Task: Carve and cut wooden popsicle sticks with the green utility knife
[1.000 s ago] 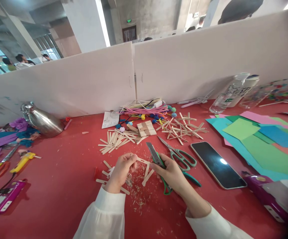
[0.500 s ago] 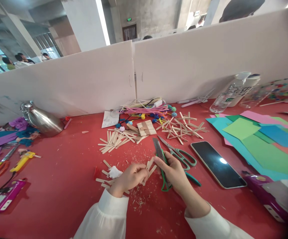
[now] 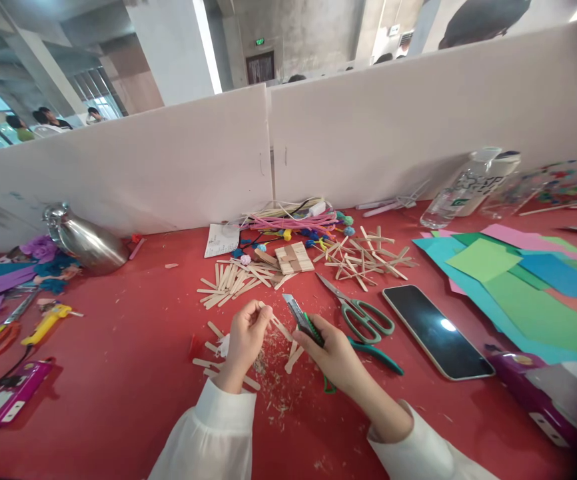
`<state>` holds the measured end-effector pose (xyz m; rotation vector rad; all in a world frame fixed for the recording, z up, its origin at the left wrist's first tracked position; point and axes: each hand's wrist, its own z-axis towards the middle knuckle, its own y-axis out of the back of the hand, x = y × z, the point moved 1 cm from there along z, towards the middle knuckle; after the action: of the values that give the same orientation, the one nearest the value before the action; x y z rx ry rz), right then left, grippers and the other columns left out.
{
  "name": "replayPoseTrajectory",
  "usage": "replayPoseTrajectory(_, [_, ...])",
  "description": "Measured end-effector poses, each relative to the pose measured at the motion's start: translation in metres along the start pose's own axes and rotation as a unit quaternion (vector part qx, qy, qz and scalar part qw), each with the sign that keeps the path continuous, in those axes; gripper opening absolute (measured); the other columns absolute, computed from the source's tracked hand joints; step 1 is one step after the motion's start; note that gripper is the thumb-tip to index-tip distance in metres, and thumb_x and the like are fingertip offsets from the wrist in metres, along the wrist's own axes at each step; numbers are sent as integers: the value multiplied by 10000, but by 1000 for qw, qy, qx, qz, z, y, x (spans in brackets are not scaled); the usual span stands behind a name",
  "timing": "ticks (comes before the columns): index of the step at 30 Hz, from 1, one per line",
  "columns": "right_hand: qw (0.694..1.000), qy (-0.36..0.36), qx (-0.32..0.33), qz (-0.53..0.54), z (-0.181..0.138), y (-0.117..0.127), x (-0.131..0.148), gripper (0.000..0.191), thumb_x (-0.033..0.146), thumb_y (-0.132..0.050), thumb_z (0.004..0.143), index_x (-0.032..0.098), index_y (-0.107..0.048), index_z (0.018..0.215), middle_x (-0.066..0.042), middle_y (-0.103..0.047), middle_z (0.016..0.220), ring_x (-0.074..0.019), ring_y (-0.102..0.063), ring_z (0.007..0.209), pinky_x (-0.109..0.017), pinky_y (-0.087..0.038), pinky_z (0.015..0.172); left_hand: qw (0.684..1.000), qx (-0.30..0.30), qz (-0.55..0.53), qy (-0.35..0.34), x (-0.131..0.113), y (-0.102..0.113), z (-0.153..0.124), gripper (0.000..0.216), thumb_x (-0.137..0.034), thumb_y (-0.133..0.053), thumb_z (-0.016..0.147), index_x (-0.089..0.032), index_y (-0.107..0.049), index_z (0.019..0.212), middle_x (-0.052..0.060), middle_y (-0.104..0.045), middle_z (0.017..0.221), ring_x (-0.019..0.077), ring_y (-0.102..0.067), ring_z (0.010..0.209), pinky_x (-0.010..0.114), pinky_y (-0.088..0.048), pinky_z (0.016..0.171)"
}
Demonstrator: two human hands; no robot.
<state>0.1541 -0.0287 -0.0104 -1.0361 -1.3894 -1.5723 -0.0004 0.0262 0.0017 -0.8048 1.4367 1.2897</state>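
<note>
My left hand [image 3: 247, 337] pinches a wooden craft stick [image 3: 282, 328] by one end; the stick slants down to the right. In my right hand [image 3: 332, 353] is a green utility knife [image 3: 304, 319] with its blade bared, pointing up and left above the stick. Another craft stick [image 3: 294, 358] lies just below the knife, near my right thumb. Wood shavings [image 3: 279, 397] are scattered on the red table between my hands. Several sticks and a white wad [image 3: 223, 345] lie beside my left wrist, partly hidden by it.
Scissors [image 3: 363, 313], teal-handled pliers [image 3: 378, 355] and a phone [image 3: 438, 331] lie to the right. Behind are loose craft sticks [image 3: 231, 283] and a square stick panel [image 3: 293, 258]. A steel jug [image 3: 86, 240] and a glue gun [image 3: 48, 323] are on the left; coloured paper [image 3: 518, 300] is at right.
My left hand has moved up and left, drawing the pinched stick with it. My right hand has come lower and left, and the knife blade now tilts further left.
</note>
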Motion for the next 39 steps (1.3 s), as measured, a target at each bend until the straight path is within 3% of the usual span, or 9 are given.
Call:
replayPoseTrajectory(4, [995,54,35,-79,-3,2,1,253,388,-399,835,220,-386,646,39,-431,571,-121,-439,519,-236,-337,513,987,-54,142,-58,5,6,2,329,-399,-375,871,-202,-298,619,-58,-272,532,99,-276,465,214,-232,464])
replayPoseTrajectory(11, [973,88,100,-187,-6,-2,-1,224,302,-356,852,210,-487,696,-28,-591,618,-166,-584,578,-237,-364,540,981,-51,172,-74,5,8,4,315,-382,-357,878,-204,-334,618,-44,-349,527,107,-336,462,221,-237,479])
replayPoseTrajectory(19, [955,69,95,-274,-7,-4,-2,229,270,-350,847,184,-551,776,-89,-648,679,-210,-616,611,-253,-332,512,974,-40,197,-104,2,6,2,318,-356,-388,867,-201,-346,593,-54,-307,500,102,-295,437,218,-215,470])
replayPoseTrajectory(25, [959,45,99,-260,-9,-8,1,242,237,-344,852,198,-526,696,-44,-628,574,-172,-603,540,-231,-322,486,968,-57,206,-133,3,0,-1,282,-295,-390,872,-198,-386,606,-35,-356,542,109,-329,483,216,-264,507])
replayPoseTrajectory(34, [963,48,102,-246,-11,-10,8,314,252,-304,884,207,-542,683,-18,-642,576,-139,-612,531,-200,-358,491,961,-98,210,-154,2,-1,1,266,-287,-351,888,-187,-434,656,11,-444,680,122,-435,608,215,-357,602])
replayPoseTrajectory(39, [948,67,61,-306,-13,-14,1,264,268,-332,866,176,-578,834,-85,-669,681,-188,-631,609,-230,-320,472,957,-95,234,-145,-2,2,1,288,-279,-366,883,-195,-366,608,-19,-389,595,111,-374,532,217,-304,540])
